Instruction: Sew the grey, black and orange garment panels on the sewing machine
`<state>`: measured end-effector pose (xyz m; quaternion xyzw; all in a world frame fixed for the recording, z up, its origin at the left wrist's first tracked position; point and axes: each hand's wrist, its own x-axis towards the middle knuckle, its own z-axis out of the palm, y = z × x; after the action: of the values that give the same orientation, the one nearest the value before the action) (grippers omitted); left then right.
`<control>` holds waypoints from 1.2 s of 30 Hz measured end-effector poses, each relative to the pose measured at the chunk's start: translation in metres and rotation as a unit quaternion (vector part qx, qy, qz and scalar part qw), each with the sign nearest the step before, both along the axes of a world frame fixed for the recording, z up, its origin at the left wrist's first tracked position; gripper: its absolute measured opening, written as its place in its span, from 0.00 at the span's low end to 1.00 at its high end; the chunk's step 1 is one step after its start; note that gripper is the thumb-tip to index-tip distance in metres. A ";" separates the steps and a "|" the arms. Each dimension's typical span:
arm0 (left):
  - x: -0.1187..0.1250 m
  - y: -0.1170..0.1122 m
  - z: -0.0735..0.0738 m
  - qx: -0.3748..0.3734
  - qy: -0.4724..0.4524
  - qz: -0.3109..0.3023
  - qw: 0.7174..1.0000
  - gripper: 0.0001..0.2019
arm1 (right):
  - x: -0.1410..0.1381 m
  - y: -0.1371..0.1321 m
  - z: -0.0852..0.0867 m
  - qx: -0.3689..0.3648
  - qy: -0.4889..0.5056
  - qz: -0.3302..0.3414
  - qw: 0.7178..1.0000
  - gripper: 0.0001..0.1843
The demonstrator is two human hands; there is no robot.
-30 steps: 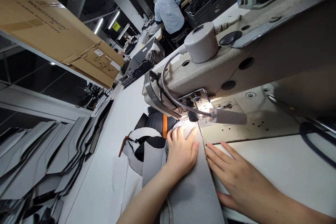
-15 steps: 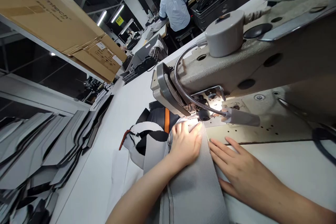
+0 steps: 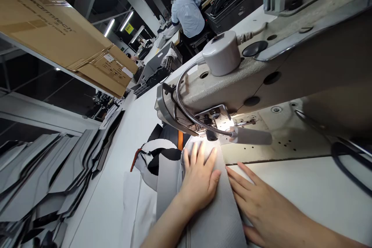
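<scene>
A long grey fabric panel (image 3: 222,209) runs from the front edge of the view up to the needle area of a sewing machine (image 3: 250,73). My left hand (image 3: 200,180) lies flat on the panel, fingers spread and pointing at the lit presser area. Along the panel's right edge, my right hand (image 3: 255,197) rests with its fingers stretched out, the tips touching that edge. A small lamp (image 3: 252,135) on a bendable metal neck lights the stitching spot. Left of the panel lie grey and black sewn pieces (image 3: 154,155) with an orange strip.
Stacks of grey cut panels (image 3: 64,166) stand at the left. A large cardboard box (image 3: 58,27) sits on a shelf at the upper left. Scissors (image 3: 348,155) lie at the right. A person in a light blue shirt (image 3: 187,11) sits farther back near a dark bin (image 3: 232,4).
My left hand has slid back slightly from the needle area, its fingers now flatter and more spread. My right hand remains along the panel's edge. The camera view has shifted.
</scene>
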<state>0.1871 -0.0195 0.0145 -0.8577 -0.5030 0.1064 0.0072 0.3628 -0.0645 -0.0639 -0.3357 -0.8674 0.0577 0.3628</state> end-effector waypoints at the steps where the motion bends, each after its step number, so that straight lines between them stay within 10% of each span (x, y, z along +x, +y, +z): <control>1: -0.001 -0.002 -0.002 0.004 -0.009 0.005 1.000 0.26 | 0.000 0.000 0.000 0.001 -0.001 -0.003 1.000 0.30; 15: -0.009 0.047 -0.006 0.020 -0.068 -0.013 0.997 0.19 | -0.012 0.009 0.012 0.014 0.039 -0.090 0.995 0.17; 23: -0.025 0.080 -0.016 -0.023 -0.192 -0.048 0.980 0.16 | -0.012 -0.004 0.023 0.049 0.058 0.041 0.996 0.04; 30: -0.021 0.015 0.017 -0.083 -0.061 -0.024 0.994 0.24 | -0.012 -0.009 0.022 0.116 0.085 0.067 0.987 0.11; 36: -0.027 -0.017 0.007 -0.033 -0.032 -0.022 0.999 0.28 | -0.017 -0.019 0.023 0.157 0.043 0.064 0.985 0.14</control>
<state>0.1604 -0.0368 0.0215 -0.8712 -0.4803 0.0953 -0.0347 0.3454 -0.0835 -0.0405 -0.2152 -0.8689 -0.0414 0.4439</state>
